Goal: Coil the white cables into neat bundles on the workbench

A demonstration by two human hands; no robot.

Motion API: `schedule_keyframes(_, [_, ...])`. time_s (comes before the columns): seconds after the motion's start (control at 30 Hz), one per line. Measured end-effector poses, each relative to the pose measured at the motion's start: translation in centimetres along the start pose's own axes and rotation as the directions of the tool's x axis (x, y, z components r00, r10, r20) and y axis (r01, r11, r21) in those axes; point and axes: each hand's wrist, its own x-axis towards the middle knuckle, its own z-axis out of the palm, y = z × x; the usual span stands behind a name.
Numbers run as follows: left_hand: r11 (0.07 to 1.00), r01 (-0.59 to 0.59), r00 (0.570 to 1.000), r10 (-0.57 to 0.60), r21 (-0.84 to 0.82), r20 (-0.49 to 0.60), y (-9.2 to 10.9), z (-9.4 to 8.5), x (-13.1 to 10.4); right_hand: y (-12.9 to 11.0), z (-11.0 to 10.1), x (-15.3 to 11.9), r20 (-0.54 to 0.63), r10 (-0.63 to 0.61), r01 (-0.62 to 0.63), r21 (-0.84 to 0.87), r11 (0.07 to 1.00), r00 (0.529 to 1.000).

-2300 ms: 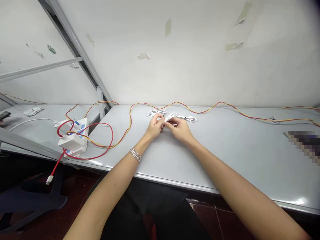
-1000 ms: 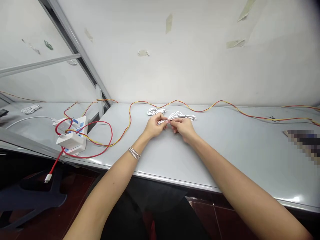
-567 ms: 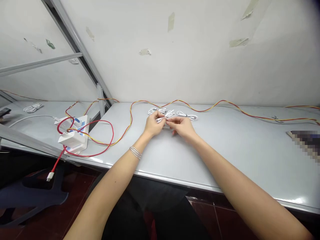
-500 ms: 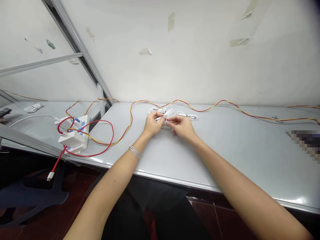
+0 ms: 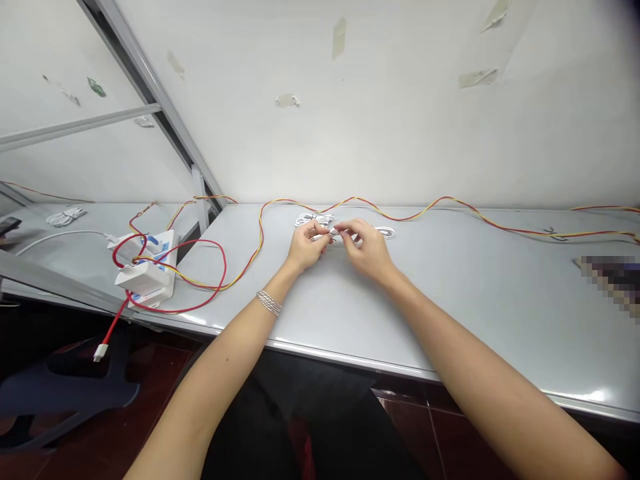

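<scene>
In the head view, my left hand (image 5: 306,245) is closed on a coiled white cable (image 5: 334,233), most of which is hidden by the fingers. My right hand (image 5: 365,248) meets it at the coil, its thumb and fingers pinched at a thin dark tie around the cable. Behind my left hand lies another white cable coil (image 5: 314,219) with a dark tie. A further white coil (image 5: 387,233) shows partly past my right hand, on the grey table (image 5: 340,307).
A white power strip (image 5: 167,283) with plugs and a looped red cable (image 5: 226,263) is at the left. Twisted red and yellow wire (image 5: 415,219) runs along the wall. One more white coil (image 5: 66,216) lies far left; a blurred object (image 5: 613,280) lies right.
My right hand has moved slightly up and back at the coil, its fingers more bent, and now covers more of the right-hand coil. My left hand keeps its hold.
</scene>
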Motion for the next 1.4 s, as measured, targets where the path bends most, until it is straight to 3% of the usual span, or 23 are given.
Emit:
schedule_keyframes(0.33, [0.932,-0.259,0.962,0.272,0.255,-0.018,-0.5,0.2,0.1,-0.7,0.2,0.1,0.030,0.262,-0.262,0.016,0.965,0.965])
schedule_keyframes(0.63, [0.908,-0.265,0.960,0.279,0.326,0.003,-0.5,0.2,0.0,-1.0,0.0,0.2,0.176,0.526,-0.555,0.286,0.781,0.832])
schedule_keyframes(0.93, [0.884,-0.282,0.949,0.313,0.373,-0.025,0.0,0.1,-0.4,-1.4,-0.6,0.6,0.232,0.631,-0.671,0.327,0.666,0.740])
schedule_keyframes(1.4, [0.892,-0.354,0.931,0.365,0.279,0.014,-0.2,0.1,-0.3,-1.0,-1.3,0.7,0.373,0.577,-0.686,0.356,0.634,0.727])
